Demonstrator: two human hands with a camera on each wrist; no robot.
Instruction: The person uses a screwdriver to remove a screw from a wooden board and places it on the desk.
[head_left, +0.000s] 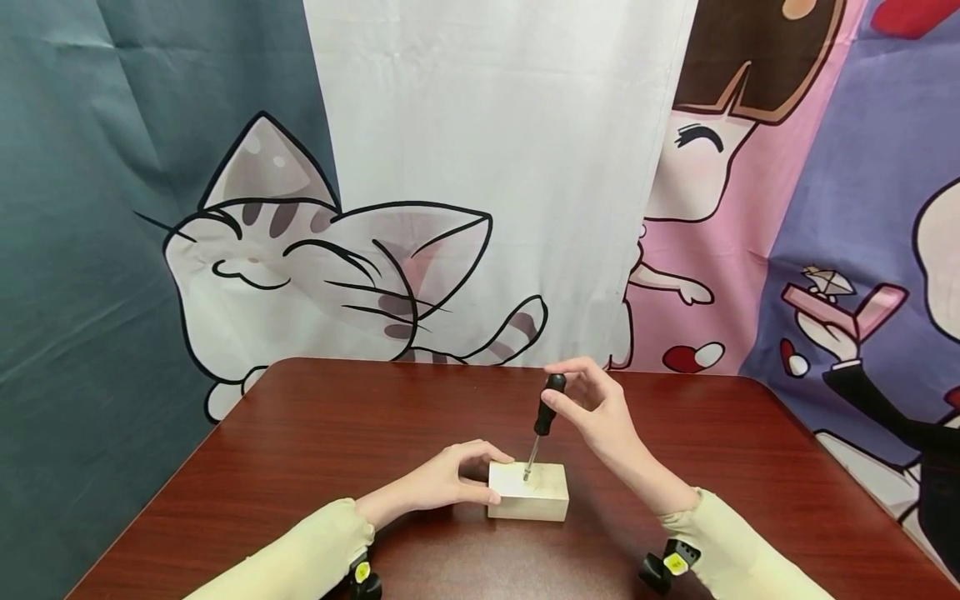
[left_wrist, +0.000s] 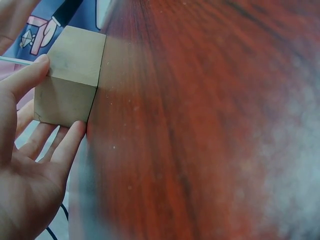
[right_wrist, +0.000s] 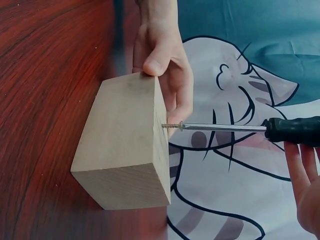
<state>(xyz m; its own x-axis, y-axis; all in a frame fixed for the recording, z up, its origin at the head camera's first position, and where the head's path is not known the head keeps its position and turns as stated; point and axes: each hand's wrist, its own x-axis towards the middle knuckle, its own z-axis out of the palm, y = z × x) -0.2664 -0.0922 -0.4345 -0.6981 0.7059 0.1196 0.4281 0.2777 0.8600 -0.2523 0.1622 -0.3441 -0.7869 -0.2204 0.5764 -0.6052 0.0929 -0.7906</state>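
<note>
A pale wooden block [head_left: 531,507] lies on the table, gripped at its left end by my left hand [head_left: 444,481]. The thumb is at the block's near edge and the fingers reach its far side, as the left wrist view also shows. My right hand [head_left: 602,418] pinches the black handle of a screwdriver [right_wrist: 292,131] between thumb and fingers. The screwdriver leans slightly, handle up and to the right. Its tip meets the head of a screw [right_wrist: 173,126], which stands partly sunk in the block's top face with its thread showing.
The reddish-brown wooden table [head_left: 360,417] spreads around the block on all sides. Behind it hangs a printed cloth [head_left: 480,125] with a cartoon cat and figures. Small dark devices with yellow marks are strapped at both wrists.
</note>
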